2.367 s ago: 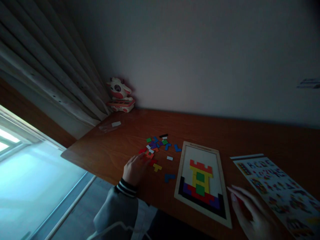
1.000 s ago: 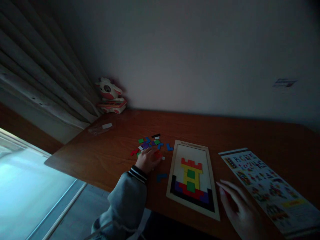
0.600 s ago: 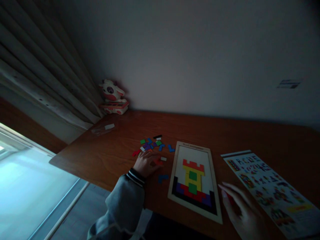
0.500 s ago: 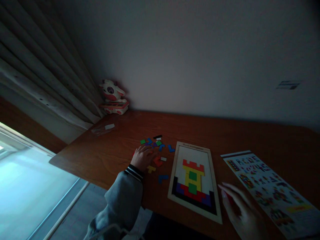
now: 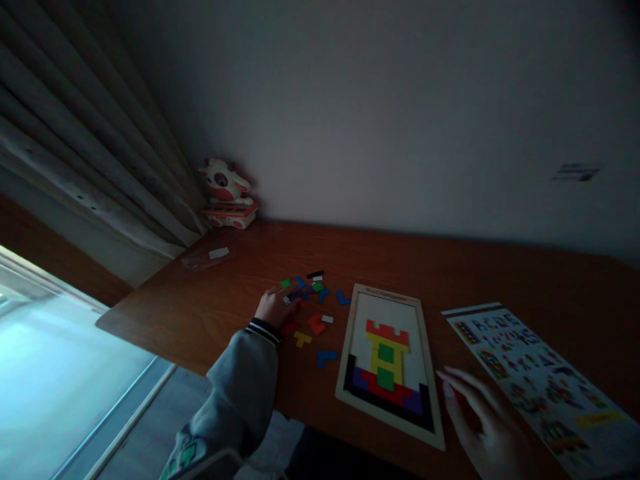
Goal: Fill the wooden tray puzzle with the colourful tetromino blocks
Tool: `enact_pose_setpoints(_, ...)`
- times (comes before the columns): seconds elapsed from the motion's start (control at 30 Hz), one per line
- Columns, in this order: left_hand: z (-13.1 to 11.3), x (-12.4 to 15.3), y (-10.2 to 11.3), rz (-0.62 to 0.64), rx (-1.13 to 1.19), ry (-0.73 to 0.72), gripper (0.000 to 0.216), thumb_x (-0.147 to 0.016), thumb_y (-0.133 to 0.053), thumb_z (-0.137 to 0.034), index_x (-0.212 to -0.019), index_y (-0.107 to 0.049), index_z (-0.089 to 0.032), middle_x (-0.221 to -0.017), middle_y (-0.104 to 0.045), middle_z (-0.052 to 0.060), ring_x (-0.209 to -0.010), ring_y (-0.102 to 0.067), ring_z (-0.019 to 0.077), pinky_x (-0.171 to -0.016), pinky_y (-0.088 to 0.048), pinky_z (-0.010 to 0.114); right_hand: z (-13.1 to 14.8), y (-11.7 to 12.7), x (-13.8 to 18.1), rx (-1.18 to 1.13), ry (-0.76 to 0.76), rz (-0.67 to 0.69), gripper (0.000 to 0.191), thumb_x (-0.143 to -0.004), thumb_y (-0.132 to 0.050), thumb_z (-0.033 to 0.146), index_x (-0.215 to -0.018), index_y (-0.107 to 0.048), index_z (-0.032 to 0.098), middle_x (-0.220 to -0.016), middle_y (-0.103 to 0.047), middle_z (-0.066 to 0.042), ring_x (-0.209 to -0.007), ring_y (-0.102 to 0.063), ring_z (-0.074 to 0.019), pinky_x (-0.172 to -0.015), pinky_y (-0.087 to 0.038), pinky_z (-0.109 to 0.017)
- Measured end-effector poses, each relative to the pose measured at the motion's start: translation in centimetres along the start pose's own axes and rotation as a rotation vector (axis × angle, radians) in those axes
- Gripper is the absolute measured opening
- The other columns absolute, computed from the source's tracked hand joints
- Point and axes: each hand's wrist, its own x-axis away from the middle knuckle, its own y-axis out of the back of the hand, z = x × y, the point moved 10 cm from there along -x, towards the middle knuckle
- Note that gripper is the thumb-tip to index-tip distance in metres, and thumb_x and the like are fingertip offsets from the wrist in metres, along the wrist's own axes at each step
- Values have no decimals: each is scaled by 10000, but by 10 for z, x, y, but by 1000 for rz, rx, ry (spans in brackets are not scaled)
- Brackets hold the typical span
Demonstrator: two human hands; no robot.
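My left hand lies low over the loose puzzle pieces, fingers stretched and apart at the left side of the pile. A small white piece shows by its fingertips, and a purple piece is close to them. Below sit a red piece and a yellow T-shaped piece. The wooden puzzle tray holds a tower shape of red, yellow, green, purple and black pieces. My right hand rests beside the tray's right edge, fingers extended and parted from the thumb, with no piece visible in it.
A printed pattern sheet lies right of the tray, partly behind my right hand. Blue L-shaped pieces lie left of the tray. Toward the back left are a clear plastic bag and a cow toy, near the curtain.
My left hand has shifted left and slightly away from me, uncovering red pieces and showing a white piece by its fingers. My right hand and the tray have stayed in place.
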Motion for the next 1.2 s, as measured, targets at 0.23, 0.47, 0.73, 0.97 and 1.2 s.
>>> enact_pose_setpoints(0.23,14,-14,-5,76,34,-124,284,-950,-545,-384,-1125,-734,-266,-1116,-736,58,-1009,-682,222,-924,-528,338,-3,-2,2,4,-4,15,274,-981,-491,381,-1172,-624,236,-1116,-694,-74,-998,-683,-229,-871,-514,-364)
enact_pose_setpoints(0.47,2,-18,-5,150,74,-270,261,-948,-559,-374,-1084,-760,-280,-1233,-697,59,-1113,-640,246,-1016,-469,424,-9,-6,6,12,-38,46,287,-976,-488,399,-1164,-630,234,-1135,-698,-71,-1003,-690,-230,-866,-527,-358)
enact_pose_setpoints(0.73,-7,-14,-8,109,115,-290,274,-977,-515,-371,-1064,-762,-287,-1230,-704,47,-1063,-668,225,-987,-501,415,-3,-1,1,29,-23,36,277,-977,-488,407,-1139,-640,241,-1107,-704,-66,-976,-699,-225,-852,-532,-348)
enact_pose_setpoints(0.97,11,-18,-9,69,106,-206,260,-947,-542,-355,-1026,-772,-261,-1140,-742,55,-1009,-699,230,-934,-542,392,0,-2,-1,8,-18,29,265,-982,-487,391,-1135,-630,229,-1107,-692,-77,-984,-690,-224,-852,-528,-352)
enact_pose_setpoints(1.2,14,-20,-6,54,114,-133,299,-921,-577,-418,-1135,-733,-279,-1121,-749,40,-1024,-705,226,-928,-557,336,-2,-2,-1,27,-32,36,282,-978,-485,420,-1121,-647,239,-1095,-705,-67,-976,-694,-225,-853,-527,-349)
